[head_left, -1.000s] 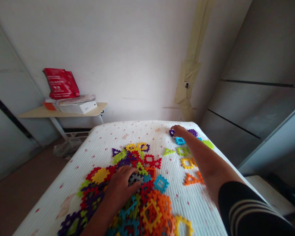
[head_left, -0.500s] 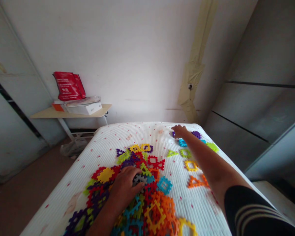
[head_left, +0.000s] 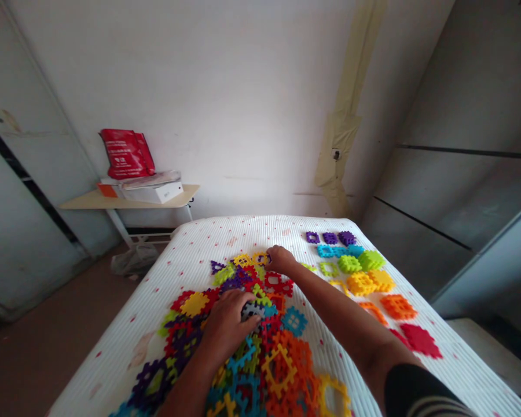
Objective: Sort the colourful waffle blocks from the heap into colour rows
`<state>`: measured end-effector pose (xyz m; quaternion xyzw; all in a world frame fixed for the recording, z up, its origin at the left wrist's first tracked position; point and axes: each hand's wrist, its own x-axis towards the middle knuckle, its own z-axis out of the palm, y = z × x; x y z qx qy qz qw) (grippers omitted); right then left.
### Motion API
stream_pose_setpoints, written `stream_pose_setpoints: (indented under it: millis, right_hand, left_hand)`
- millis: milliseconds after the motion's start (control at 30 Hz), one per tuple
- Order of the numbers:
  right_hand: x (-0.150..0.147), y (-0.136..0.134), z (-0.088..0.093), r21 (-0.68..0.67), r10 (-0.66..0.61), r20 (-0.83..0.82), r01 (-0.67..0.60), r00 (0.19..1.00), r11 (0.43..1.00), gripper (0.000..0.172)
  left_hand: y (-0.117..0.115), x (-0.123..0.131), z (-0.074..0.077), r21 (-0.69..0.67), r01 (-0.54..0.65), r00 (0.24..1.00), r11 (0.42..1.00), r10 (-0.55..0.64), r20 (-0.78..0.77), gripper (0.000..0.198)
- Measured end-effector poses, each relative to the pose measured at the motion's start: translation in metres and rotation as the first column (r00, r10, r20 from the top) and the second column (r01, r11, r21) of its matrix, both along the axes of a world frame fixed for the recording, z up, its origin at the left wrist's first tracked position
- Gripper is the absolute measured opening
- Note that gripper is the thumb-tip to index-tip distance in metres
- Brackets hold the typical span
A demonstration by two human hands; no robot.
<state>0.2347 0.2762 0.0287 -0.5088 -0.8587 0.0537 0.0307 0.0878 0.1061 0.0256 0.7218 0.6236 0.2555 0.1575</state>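
A heap of colourful plastic interlocking tiles [head_left: 282, 368] with toothed edges lies on the white bedspread. My left hand [head_left: 228, 315] rests over the heap's left middle, its thumb and fingers curved around a grey tile [head_left: 252, 311]. At the heap's far end my right hand [head_left: 280, 259] has its fingers closed at the edge of a purple square tile [head_left: 267, 260], partly hidden by the hand. Two yellow tiles, a windowed one [head_left: 242, 260] and a square frame [head_left: 257, 258], lie just left of these fingers.
On the right, tiles stand in rows by colour: purple stack [head_left: 347, 238], blue tiles [head_left: 340, 251], green stack [head_left: 371, 260], yellow stack [head_left: 381, 280], orange stack [head_left: 398, 307], red stack [head_left: 421, 340]. A side table [head_left: 95, 200] holding a red bag [head_left: 125, 153] stands left.
My right hand has come back from the purple tiles at the far right to the heap's far end. A purple square frame now lies there uncovered. My left hand stays at the grey tile.
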Motion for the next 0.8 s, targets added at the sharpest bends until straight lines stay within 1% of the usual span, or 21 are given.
stream_pose_setpoints:
  millis: [100,200,233,267,300,333,367,400,433,467,500,533,567,600,667,733,800]
  right_hand:
    - [0.006,-0.011,0.005,0.027,-0.039,-0.023,0.040,0.999,0.999,0.043]
    - [0.023,-0.025,0.018,0.040,-0.061,-0.044,0.063,0.997,0.997,0.046]
    - [0.029,-0.031,0.022,0.020,-0.060,-0.072,0.062,0.996,0.998,0.046]
    - [0.036,-0.037,0.026,-0.032,-0.047,-0.130,0.043,0.990,0.999,0.044]
    - [0.042,-0.044,0.030,-0.121,-0.031,-0.225,0.004,0.974,0.993,0.040]
    - [0.047,-0.050,0.032,-0.239,-0.027,-0.352,-0.062,0.936,0.969,0.036]
    - [0.051,-0.057,0.034,-0.366,-0.053,-0.493,-0.152,0.868,0.918,0.032]
    - [0.054,-0.065,0.035,-0.474,-0.114,-0.618,-0.254,0.778,0.843,0.030]
    - [0.056,-0.071,0.034,-0.553,-0.195,-0.701,-0.350,0.686,0.756,0.029]
    - [0.056,-0.078,0.033,-0.602,-0.280,-0.746,-0.433,0.604,0.671,0.029]
    - [0.056,-0.084,0.031,-0.631,-0.355,-0.763,-0.502,0.540,0.592,0.030]
    - [0.054,-0.089,0.028,-0.644,-0.411,-0.764,-0.560,0.497,0.522,0.030]
    - [0.052,-0.093,0.025,-0.650,-0.450,-0.758,-0.605,0.473,0.459,0.032]
    - [0.049,-0.095,0.021,-0.656,-0.478,-0.745,-0.637,0.465,0.404,0.034]
    - [0.044,-0.098,0.015,-0.676,-0.520,-0.711,-0.664,0.473,0.320,0.037]
    - [0.040,-0.098,0.010,-0.702,-0.553,-0.673,-0.661,0.492,0.265,0.039]
    - [0.037,-0.098,0.006,-0.714,-0.583,-0.650,-0.654,0.487,0.250,0.040]
  left_hand:
    - [-0.001,0.000,0.001,0.013,-0.005,1.000,1.000,0.005,0.014,0.028]
    - [-0.001,0.001,0.001,0.032,-0.015,0.999,0.999,0.014,0.044,0.029]
    - [-0.001,0.001,0.000,0.039,-0.020,0.998,0.999,0.018,0.059,0.029]
    - [0.000,0.001,-0.001,0.045,-0.025,0.997,0.999,0.021,0.076,0.031]
    - [0.000,0.001,-0.002,0.053,-0.033,0.995,0.998,0.028,0.094,0.033]
    - [0.001,0.001,-0.002,0.064,-0.042,0.993,0.997,0.034,0.113,0.034]
    - [0.001,0.001,-0.003,0.077,-0.049,0.991,0.996,0.039,0.131,0.035]
    - [0.001,0.001,-0.004,0.094,-0.056,0.988,0.994,0.041,0.148,0.035]
    - [0.002,0.000,-0.004,0.114,-0.062,0.986,0.992,0.043,0.162,0.034]
    - [0.002,0.000,-0.004,0.135,-0.068,0.984,0.988,0.044,0.175,0.033]
    - [0.002,0.000,-0.004,0.157,-0.076,0.981,0.985,0.046,0.186,0.030]
    - [0.002,0.000,-0.004,0.177,-0.084,0.979,0.981,0.048,0.197,0.028]
    - [0.002,-0.001,-0.003,0.194,-0.092,0.976,0.977,0.050,0.212,0.026]
    - [0.001,-0.001,-0.002,0.204,-0.098,0.972,0.974,0.050,0.231,0.025]
    - [0.000,-0.001,0.000,0.209,-0.108,0.962,0.972,0.049,0.268,0.024]
    - [-0.001,-0.001,0.004,0.205,-0.106,0.953,0.973,0.041,0.299,0.024]
    - [-0.003,0.000,0.007,0.195,-0.101,0.945,0.976,0.033,0.327,0.025]
